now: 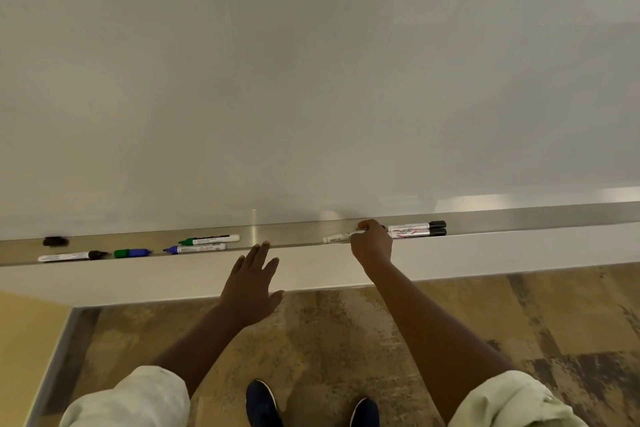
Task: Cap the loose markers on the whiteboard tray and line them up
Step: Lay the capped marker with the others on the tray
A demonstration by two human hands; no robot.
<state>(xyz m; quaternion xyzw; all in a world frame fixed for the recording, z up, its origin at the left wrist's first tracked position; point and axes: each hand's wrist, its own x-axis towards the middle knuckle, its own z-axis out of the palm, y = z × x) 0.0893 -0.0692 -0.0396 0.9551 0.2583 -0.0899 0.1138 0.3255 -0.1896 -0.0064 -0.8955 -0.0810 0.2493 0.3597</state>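
While the whiteboard (311,80) fills the upper frame above a patterned brown floor (346,340), its metal tray (277,236) crosses the middle. It bears six markers. A black marker (65,256), a blue marker (199,248) and a green marker (211,239) lie left of centre. Two black-capped markers (414,228) lie together at the right. The right hand (372,246) pinches a white marker (337,238). Two loose caps (133,253), green and blue, lie at the left. The left hand (252,284) is spread wide, holding nothing.

The right hand (372,246) covers one end of the white marker (335,238) it grips, so a cap there cannot be told. Print on the two black-capped markers (412,230) is too small to read. A dark object (55,241) at the left of the tray (287,234) is blurred. The shoes (261,406) are cut off below.
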